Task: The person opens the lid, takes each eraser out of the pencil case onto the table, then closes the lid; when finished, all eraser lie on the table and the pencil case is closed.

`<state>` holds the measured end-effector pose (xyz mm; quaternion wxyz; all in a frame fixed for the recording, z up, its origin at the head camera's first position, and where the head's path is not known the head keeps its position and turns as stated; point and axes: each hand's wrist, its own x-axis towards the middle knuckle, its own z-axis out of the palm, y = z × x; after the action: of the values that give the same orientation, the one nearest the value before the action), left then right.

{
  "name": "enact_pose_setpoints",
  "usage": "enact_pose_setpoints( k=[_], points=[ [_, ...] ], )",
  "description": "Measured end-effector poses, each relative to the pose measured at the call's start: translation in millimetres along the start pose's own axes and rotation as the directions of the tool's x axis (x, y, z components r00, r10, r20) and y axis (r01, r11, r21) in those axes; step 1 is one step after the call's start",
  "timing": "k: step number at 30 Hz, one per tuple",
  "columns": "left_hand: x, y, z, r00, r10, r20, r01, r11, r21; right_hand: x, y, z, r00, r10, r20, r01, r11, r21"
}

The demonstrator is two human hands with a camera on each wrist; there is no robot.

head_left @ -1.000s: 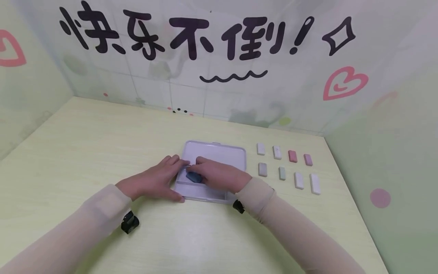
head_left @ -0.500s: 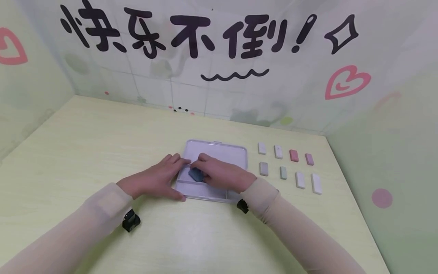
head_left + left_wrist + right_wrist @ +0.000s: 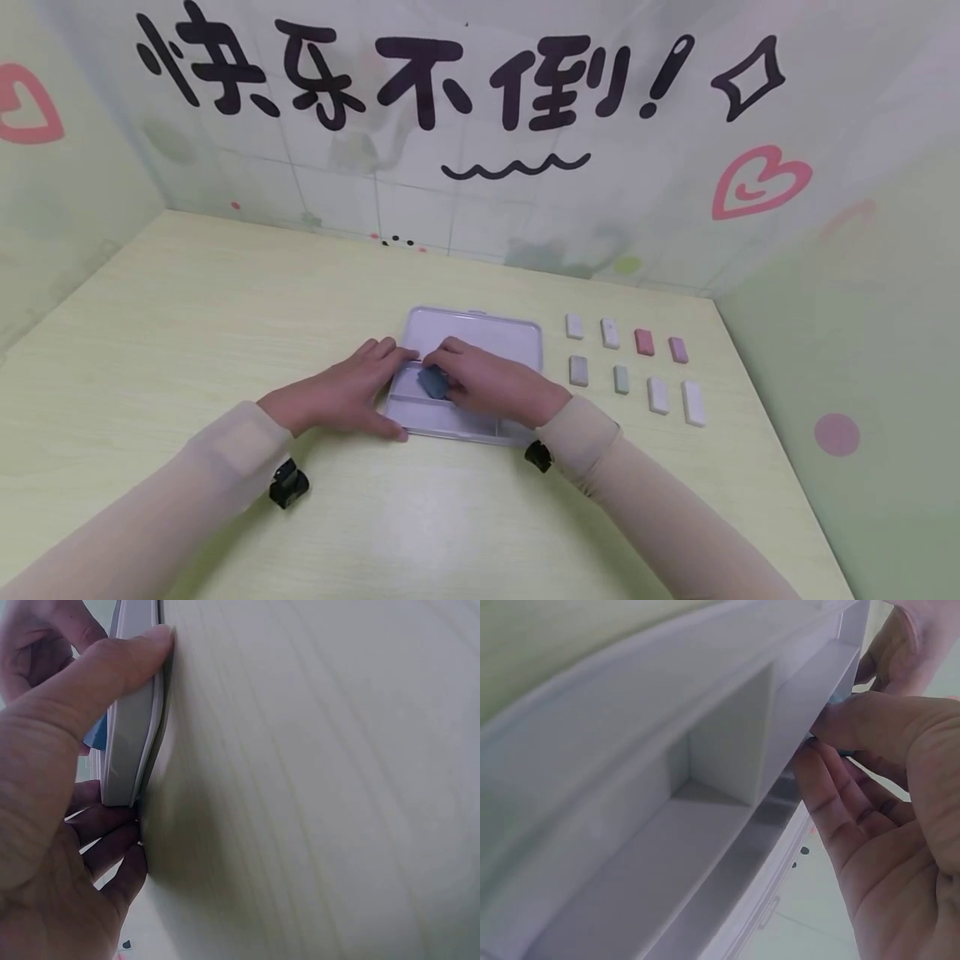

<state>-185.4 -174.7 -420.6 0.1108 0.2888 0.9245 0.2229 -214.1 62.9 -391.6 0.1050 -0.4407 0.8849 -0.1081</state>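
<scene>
A pale lilac plastic case (image 3: pixel 472 333) with raised dividers lies on the table. My left hand (image 3: pixel 345 390) grips its left end, thumb on the front corner and index fingertip at the rim; in the left wrist view the thumb (image 3: pixel 112 671) presses the case wall (image 3: pixel 129 754). Over the left compartments, my right hand (image 3: pixel 491 383) pinches a small dark blue block (image 3: pixel 432 383), tilted and eraser-like. Its lower part is hidden behind the divider in the right wrist view, where the fingers (image 3: pixel 832 795) reach over the case's dividers (image 3: pixel 731 742).
Right of the case, small eraser-like blocks stand in two rows: several white and grey ones (image 3: pixel 578 370), a red one (image 3: pixel 644 342), a pink-purple one (image 3: pixel 678 349) and a pale green one (image 3: pixel 621 379). A printed wall (image 3: pixel 300 183) closes off the table's back.
My right hand has shifted slightly right with the blue block, which is now tilted more upright. The left hand keeps its hold on the case.
</scene>
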Motion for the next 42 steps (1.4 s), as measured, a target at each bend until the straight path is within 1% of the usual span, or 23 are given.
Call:
enact_pose_setpoints(
  k=[4, 7, 13, 16, 21, 25, 28, 30, 33, 36, 40, 42],
  points=[
    [0.3, -0.4, 0.4, 1.000, 0.000, 0.000, 0.000, 1.000, -0.001, -1.2, -0.3, -0.6, 1.000, 0.005, 0.000, -0.005, 1.000, -0.007],
    [0.0, -0.2, 1.2, 1.000, 0.002, 0.000, -0.002, 1.000, -0.004, -1.6, 0.8, 0.1, 1.000, 0.013, -0.007, -0.013, 1.000, 0.011],
    [-0.4, 0.1, 1.8, 1.000, -0.001, 0.001, 0.001, 1.000, -0.004, -4.2, 5.4, 2.2, 0.998, 0.044, -0.036, -0.038, 0.990, 0.137],
    [-0.8, 0.4, 1.6, 1.000, -0.010, 0.005, 0.010, 1.000, 0.000, -6.7, 7.1, 1.4, 0.997, 0.053, -0.057, -0.040, 0.975, 0.218],
    [-0.6, -0.7, 1.7, 1.000, -0.011, 0.002, 0.011, 1.000, 0.009, -12.4, 8.9, -2.3, 0.993, 0.072, -0.093, -0.034, 0.934, 0.357],
    [-0.3, -1.5, 2.1, 1.000, 0.001, -0.013, -0.001, 1.000, 0.018, -17.2, 9.5, -4.8, 0.988, 0.070, -0.135, -0.006, 0.906, 0.424],
    [-0.9, -1.9, 2.8, 1.000, 0.003, -0.016, -0.003, 1.000, 0.021, -19.7, 9.8, -5.4, 0.986, 0.070, -0.152, 0.009, 0.885, 0.465],
    [-1.5, -2.0, 3.1, 1.000, -0.002, -0.013, 0.002, 1.000, 0.023, -21.2, 9.9, -5.5, 0.985, 0.078, -0.152, 0.006, 0.873, 0.488],
    [-2.3, -2.0, 3.5, 1.000, -0.012, -0.008, 0.012, 1.000, 0.020, -23.5, 10.2, -5.6, 0.984, 0.089, -0.156, 0.001, 0.866, 0.500],
    [-2.2, -2.2, 3.8, 1.000, -0.009, -0.010, 0.009, 1.000, 0.019, -27.6, 11.8, -6.1, 0.982, 0.101, -0.162, -0.006, 0.865, 0.502],
    [-1.9, -2.6, 4.4, 1.000, -0.013, -0.013, 0.013, 1.000, 0.015, -37.4, 16.7, -7.5, 0.978, 0.129, -0.166, -0.028, 0.862, 0.506],
    [-1.8, -2.7, 4.6, 1.000, -0.016, -0.013, 0.016, 1.000, 0.013, -44.6, 20.7, -7.9, 0.974, 0.148, -0.170, -0.039, 0.854, 0.518]
  ],
)
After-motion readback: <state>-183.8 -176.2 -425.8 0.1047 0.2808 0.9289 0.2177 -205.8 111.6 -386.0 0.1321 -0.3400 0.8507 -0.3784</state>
